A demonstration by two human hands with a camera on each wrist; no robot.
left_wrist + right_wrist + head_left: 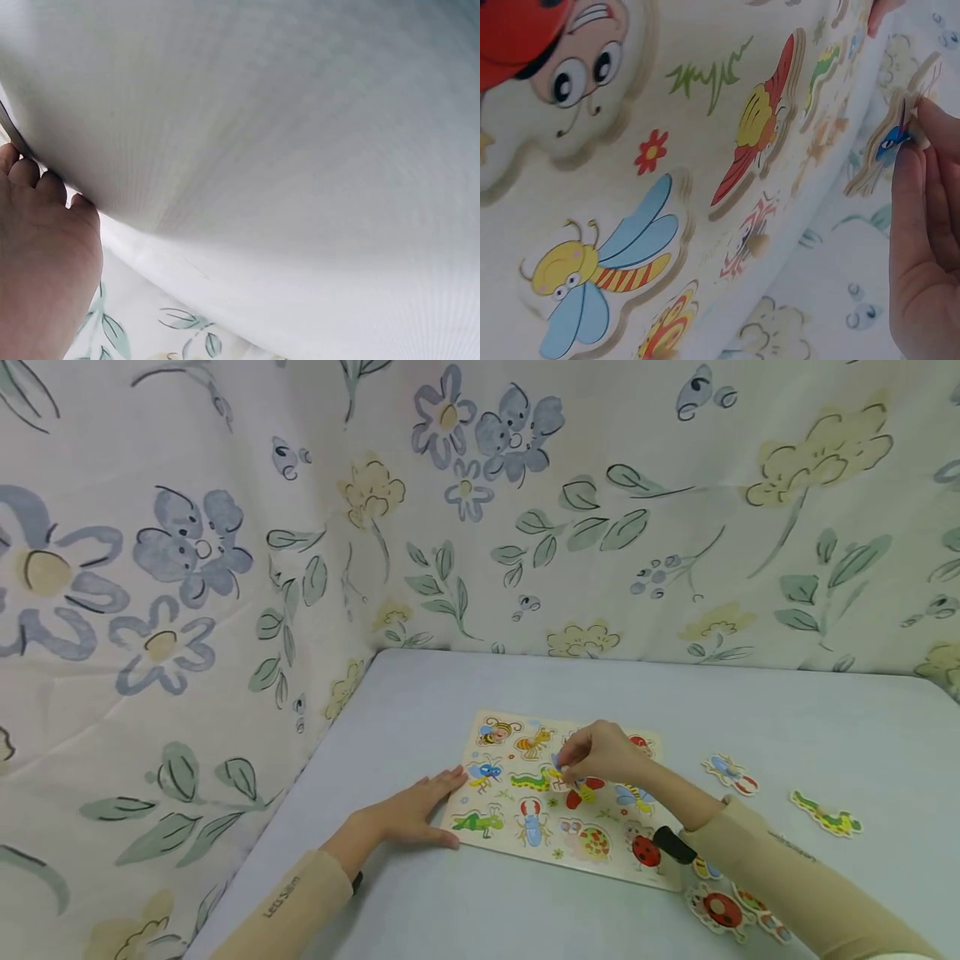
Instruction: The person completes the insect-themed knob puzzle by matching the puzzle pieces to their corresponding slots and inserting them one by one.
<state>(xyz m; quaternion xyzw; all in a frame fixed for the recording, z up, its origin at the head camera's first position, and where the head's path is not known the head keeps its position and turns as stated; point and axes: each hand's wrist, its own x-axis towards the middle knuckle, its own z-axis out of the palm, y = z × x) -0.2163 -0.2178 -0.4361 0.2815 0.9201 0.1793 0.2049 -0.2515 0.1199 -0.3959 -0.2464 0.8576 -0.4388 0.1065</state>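
A wooden insect puzzle board (498, 842) lies on the table. Over its middle, my right hand (606, 753) pinches a small puzzle piece with a blue insect on it; the right wrist view shows this puzzle piece (889, 142) between thumb and fingertips, above the board's surface. My left hand (412, 808) rests at the board's left edge, fingers extended and the thumb near the lower left corner. In the left wrist view the left hand (45, 247) shows only partly, its fingertips at the edge.
Right of the board lie a beetle piece (731, 774) and a caterpillar piece (827, 814). A ladybug piece (718, 910) and other pieces sit near the lower right corner, partly under the right forearm. A floral curtain (480, 527) hangs behind the table (405, 710).
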